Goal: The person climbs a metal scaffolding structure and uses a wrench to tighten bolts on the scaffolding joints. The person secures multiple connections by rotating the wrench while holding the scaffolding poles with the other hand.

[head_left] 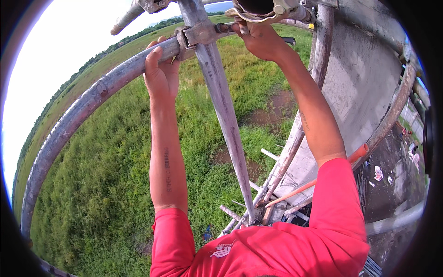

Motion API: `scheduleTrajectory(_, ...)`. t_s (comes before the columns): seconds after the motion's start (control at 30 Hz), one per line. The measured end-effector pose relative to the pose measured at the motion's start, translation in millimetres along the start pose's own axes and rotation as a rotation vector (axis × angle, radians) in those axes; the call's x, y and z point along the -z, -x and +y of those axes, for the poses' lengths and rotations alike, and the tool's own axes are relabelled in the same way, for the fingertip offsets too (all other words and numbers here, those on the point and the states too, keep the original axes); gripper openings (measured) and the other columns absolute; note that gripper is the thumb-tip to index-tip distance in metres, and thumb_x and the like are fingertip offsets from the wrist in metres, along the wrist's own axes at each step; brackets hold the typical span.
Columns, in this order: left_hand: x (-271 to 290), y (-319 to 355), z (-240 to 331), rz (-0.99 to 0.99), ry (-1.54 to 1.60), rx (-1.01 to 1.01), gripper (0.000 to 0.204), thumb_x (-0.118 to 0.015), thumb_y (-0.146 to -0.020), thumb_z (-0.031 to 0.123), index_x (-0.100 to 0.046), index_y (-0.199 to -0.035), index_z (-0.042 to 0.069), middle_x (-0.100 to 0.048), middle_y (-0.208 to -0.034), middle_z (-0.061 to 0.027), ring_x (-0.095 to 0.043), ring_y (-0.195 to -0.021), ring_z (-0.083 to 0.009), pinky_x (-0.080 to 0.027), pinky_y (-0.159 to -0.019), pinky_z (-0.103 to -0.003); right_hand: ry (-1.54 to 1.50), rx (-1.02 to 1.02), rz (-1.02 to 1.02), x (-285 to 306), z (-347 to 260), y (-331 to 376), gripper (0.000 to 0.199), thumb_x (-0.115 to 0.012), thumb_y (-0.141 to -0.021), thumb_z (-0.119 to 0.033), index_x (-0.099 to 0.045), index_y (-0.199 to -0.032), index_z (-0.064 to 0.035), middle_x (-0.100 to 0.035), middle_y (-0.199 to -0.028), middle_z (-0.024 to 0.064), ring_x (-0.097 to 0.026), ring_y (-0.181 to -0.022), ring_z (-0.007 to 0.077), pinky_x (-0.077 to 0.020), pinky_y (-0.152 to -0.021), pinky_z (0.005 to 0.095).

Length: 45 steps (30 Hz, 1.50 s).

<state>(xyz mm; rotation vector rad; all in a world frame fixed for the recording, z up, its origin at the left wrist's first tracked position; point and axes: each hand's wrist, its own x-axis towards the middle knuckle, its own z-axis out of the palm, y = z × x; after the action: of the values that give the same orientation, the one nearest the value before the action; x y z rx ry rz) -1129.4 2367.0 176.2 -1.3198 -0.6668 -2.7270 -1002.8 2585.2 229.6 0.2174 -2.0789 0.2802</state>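
My left hand [161, 74] grips the end of a long grey scaffold pipe [99, 92], thumb over the near side and fingers partly hidden behind. Just right of it, a scaffold clamp [196, 36] joins this pipe to an upright pole [217, 78]. My right hand [258, 40] is closed at the clamp's right side, around a dark wrench [224, 28] whose head sits by the clamp's bolt. What looks like the wrench's handle end shows past my wrist; the middle is hidden by my hand. Above my right fingers hangs another clamp [267, 14] with a threaded bolt.
A grey concrete wall [360, 78] with scaffold poles stands at the right. An orange pipe [318, 180] slants beside my right sleeve. Far below lie green grass [101, 171], timber and poles at the wall's foot, and littered ground [387, 171]. Another pipe end [122, 23] juts out upper left.
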Motion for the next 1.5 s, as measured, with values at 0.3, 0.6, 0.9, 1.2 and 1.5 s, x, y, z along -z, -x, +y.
scheduleTrajectory(0.3, 3, -2, -1, 0.022, 0.022, -0.007, 0.036, -0.065, -0.091, 0.016, -0.054, -0.123, 0.003, -0.059, -0.129, -0.0158, -0.057, -0.121, -0.0333, -0.048, -0.104, -0.056, -0.429, -0.229, 0.259, 4, 1, 44, 0.051, -0.044, -0.106, -0.050, -0.067, -0.107, -0.0044, -0.071, -0.085, 0.0141, -0.070, -0.089, 0.0272, -0.0495, -0.078, 0.0443)
scheduleTrajectory(0.6, 4, -3, 1, 0.010, 0.022, 0.017, 0.036, -0.064, -0.091, 0.014, -0.054, -0.124, 0.003, -0.058, -0.131, -0.0152, -0.056, -0.122, -0.0331, -0.048, -0.104, -0.057, 0.189, 0.231, -0.097, -1, 59, -13, 0.051, -0.039, -0.104, -0.056, -0.060, -0.138, -0.0237, -0.069, -0.124, 0.0135, -0.064, -0.117, 0.0351, -0.0499, -0.101, 0.0486)
scheduleTrajectory(0.9, 0, 1, 1, 0.004, 0.009, 0.013, 0.039, -0.067, -0.089, 0.016, -0.052, -0.125, 0.008, -0.057, -0.129, -0.0121, -0.054, -0.123, -0.0307, -0.048, -0.104, -0.054, -0.105, -0.185, -0.042, -11, -6, 15, 0.050, -0.037, -0.107, -0.051, -0.065, -0.124, -0.0139, -0.070, -0.097, 0.0177, -0.067, -0.097, 0.0355, -0.0504, -0.087, 0.0510)
scheduleTrajectory(1.2, 2, -4, 1, 0.011, 0.028, 0.003, 0.035, -0.064, -0.091, 0.014, -0.054, -0.123, 0.002, -0.059, -0.129, -0.0165, -0.057, -0.121, -0.0332, -0.048, -0.103, -0.056, -0.222, -0.250, 0.085, 2, 10, 35, 0.062, -0.036, -0.105, -0.060, -0.066, -0.121, -0.0085, -0.068, -0.078, 0.0159, -0.068, -0.081, 0.0322, -0.0510, -0.077, 0.0451)
scheduleTrajectory(1.5, 2, -1, 2, 0.013, 0.024, 0.011, 0.034, -0.064, -0.091, 0.014, -0.055, -0.122, 0.003, -0.059, -0.131, -0.0159, -0.057, -0.122, -0.0328, -0.047, -0.105, -0.057, 0.222, 0.324, -0.114, 19, 55, -26, 0.039, -0.050, -0.104, -0.036, -0.061, -0.136, -0.0157, -0.071, -0.117, 0.0112, -0.067, -0.103, 0.0310, -0.0520, -0.091, 0.0443)
